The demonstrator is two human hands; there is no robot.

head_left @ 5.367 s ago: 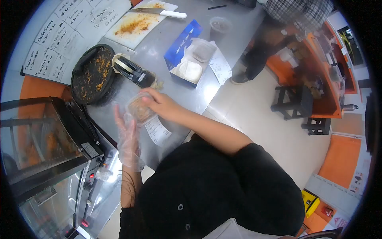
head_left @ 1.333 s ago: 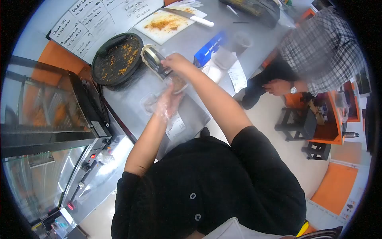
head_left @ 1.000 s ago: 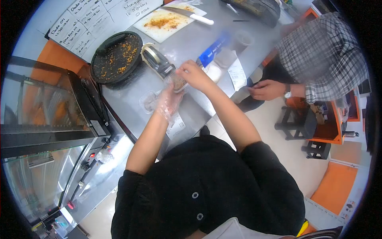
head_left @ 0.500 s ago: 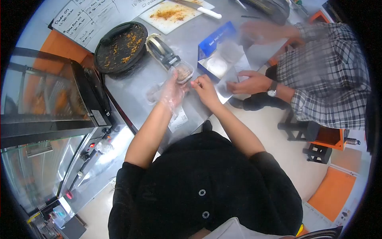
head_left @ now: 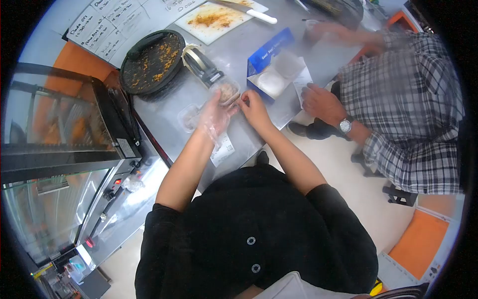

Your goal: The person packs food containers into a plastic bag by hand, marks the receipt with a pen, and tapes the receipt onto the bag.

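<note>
My left hand (head_left: pixel 213 115), in a clear plastic glove, grips a small clear plastic container (head_left: pixel 227 91) with pale brown food inside. My right hand (head_left: pixel 255 107) is bare, its thumb and forefinger pinched close to the container's right edge; what lies between the fingertips is too small to make out. Just beyond the container sits what looks like a tape dispenser (head_left: pixel 203 65). A second clear container (head_left: pixel 190 117) rests on the metal table left of my gloved hand. Under my left wrist lies a printed paper slip (head_left: pixel 223 149).
A blue box (head_left: pixel 271 52) holds white-lidded tubs. Beyond are a dark round pan (head_left: pixel 152 62) with crumbs and a cutting board (head_left: pixel 211 21) with a knife (head_left: pixel 259 14). At right, a co-worker's hands (head_left: pixel 323 103) reach over the table. A glass display case (head_left: pixel 59 124) stands left.
The co-worker's nearer hand has drawn back to the right, by the table edge. My right fingers have shifted slightly at the container's edge; my left hand keeps its hold.
</note>
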